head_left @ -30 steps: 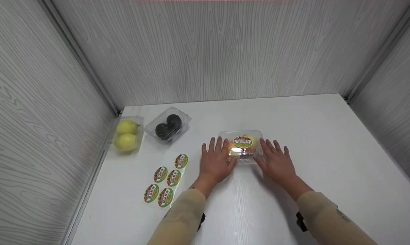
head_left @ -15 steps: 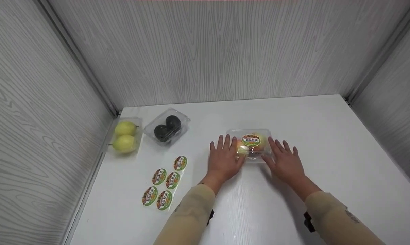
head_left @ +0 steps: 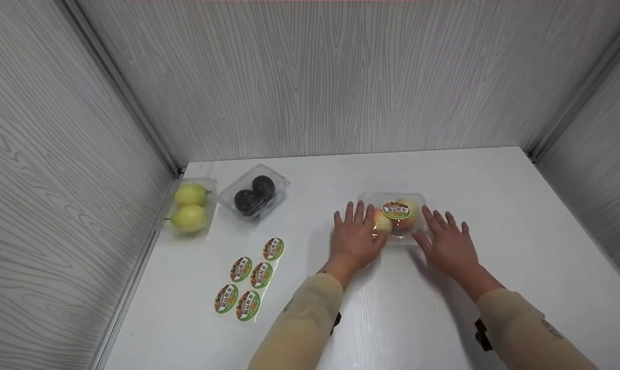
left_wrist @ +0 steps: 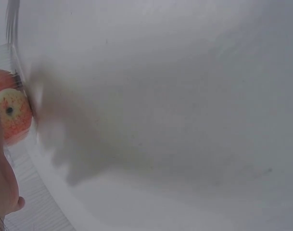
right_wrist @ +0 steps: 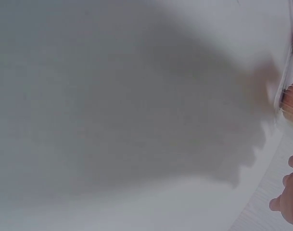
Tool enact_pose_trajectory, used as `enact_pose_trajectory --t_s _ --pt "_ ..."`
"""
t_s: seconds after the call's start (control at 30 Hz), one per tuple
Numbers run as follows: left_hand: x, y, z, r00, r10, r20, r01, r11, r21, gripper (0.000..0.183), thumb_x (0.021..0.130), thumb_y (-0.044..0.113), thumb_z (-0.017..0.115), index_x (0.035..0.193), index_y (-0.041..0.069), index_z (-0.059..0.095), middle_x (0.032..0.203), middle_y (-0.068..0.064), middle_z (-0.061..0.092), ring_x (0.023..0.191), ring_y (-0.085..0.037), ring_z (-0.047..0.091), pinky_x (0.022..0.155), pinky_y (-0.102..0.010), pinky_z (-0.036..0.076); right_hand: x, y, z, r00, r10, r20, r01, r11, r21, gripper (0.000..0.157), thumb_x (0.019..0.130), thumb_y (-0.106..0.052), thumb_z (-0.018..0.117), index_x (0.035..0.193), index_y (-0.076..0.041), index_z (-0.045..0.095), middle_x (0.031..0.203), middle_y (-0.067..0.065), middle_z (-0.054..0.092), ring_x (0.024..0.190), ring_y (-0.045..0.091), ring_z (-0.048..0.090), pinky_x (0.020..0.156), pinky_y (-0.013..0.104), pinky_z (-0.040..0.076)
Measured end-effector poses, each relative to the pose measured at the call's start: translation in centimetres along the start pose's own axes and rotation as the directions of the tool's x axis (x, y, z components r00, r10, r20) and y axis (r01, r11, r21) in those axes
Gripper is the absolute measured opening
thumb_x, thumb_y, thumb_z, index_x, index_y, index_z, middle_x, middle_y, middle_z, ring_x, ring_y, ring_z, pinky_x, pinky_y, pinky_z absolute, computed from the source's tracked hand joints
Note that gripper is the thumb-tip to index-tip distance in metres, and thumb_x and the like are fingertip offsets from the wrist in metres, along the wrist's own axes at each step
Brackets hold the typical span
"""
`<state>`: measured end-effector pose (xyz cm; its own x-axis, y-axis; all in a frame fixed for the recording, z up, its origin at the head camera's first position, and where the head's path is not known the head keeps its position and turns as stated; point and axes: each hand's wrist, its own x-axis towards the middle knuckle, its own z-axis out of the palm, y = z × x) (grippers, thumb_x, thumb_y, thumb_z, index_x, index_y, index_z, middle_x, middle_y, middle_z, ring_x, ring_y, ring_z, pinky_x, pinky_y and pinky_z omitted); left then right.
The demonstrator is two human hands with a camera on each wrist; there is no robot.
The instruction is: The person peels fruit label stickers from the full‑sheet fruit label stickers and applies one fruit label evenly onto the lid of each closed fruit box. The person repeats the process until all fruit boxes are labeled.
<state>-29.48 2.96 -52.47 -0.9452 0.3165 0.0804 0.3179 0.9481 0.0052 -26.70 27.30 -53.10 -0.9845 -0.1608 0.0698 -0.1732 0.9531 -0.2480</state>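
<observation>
Between my hands on the white table is a clear plastic clamshell box (head_left: 418, 239) with a round printed sticker (head_left: 396, 209) on its lid. Red-and-yellow apples (head_left: 406, 223) show through it; one apple (left_wrist: 14, 115) also appears at the left wrist view's edge. My left hand (head_left: 355, 240) lies along the box's left side with fingers straight, fingertips overlapping its edge. On the opposite side my right hand (head_left: 449, 246) has its fingers extended, thumb and index at the box's corner. Neither hand is curled round it.
To the left lies a backing sheet with several round stickers (head_left: 261, 275). Farther back stand a clear box (head_left: 228, 192) with two dark round fruits and another with two yellow pears (head_left: 189, 218). Grey wood-grain panels (head_left: 335, 77) wall the table's back and sides.
Both hands have slid to the right across the table, and the apple box has moved right between them. The stickers and the other two boxes stay in place.
</observation>
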Motion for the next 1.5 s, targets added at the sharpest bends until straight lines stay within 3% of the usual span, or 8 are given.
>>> enact_pose_trajectory --t_s 0.5,0.83,1.23,1.5 --pt "3.0 2.6 0.2 1.0 0.02 0.002 -0.02 1.0 -0.002 0.077 0.107 0.067 0.033 0.167 0.019 0.035 0.172 -0.008 0.033 0.16 -0.032 0.024 0.123 -0.058 0.026 1.0 3.3 -1.1 1.0 0.018 0.006 -0.018 0.999 -0.047 0.081 0.11 -0.063 0.036 0.169 -0.01 0.021 0.164 0.032 0.035 0.153 0.055 0.024 0.118 0.077 0.015" --pt "4.6 3.4 0.4 1.0 0.009 0.006 -0.009 1.0 0.019 0.076 0.107 0.066 0.032 0.168 0.02 0.033 0.172 -0.007 0.033 0.16 -0.031 0.023 0.123 -0.058 0.027 2.2 4.7 -1.2 1.0 0.011 0.011 -0.011 0.999 -0.051 0.081 0.11 -0.063 0.033 0.17 -0.011 0.019 0.164 0.033 0.034 0.153 0.056 0.023 0.118 0.077 0.013" --pt "6.1 4.3 0.6 1.0 0.005 0.013 -0.005 1.0 0.005 0.077 0.108 0.067 0.031 0.168 0.019 0.031 0.173 -0.007 0.031 0.161 -0.031 0.022 0.124 -0.057 0.025 3.5 6.5 -1.2 0.999 0.023 0.028 -0.021 0.999 -0.05 0.084 0.11 -0.066 0.028 0.171 -0.011 0.015 0.17 0.029 0.021 0.156 0.053 0.016 0.119 0.076 0.008" --pt "7.5 5.1 0.7 1.0 0.009 0.005 -0.009 1.0 0.016 0.078 0.108 0.067 0.03 0.169 0.019 0.03 0.173 -0.006 0.031 0.161 -0.031 0.022 0.124 -0.056 0.026 4.3 7.7 -1.6 1.0 0.015 0.024 -0.014 0.999 -0.038 0.082 0.11 -0.064 0.029 0.171 -0.012 0.013 0.171 0.028 0.023 0.157 0.053 0.015 0.119 0.076 0.007"
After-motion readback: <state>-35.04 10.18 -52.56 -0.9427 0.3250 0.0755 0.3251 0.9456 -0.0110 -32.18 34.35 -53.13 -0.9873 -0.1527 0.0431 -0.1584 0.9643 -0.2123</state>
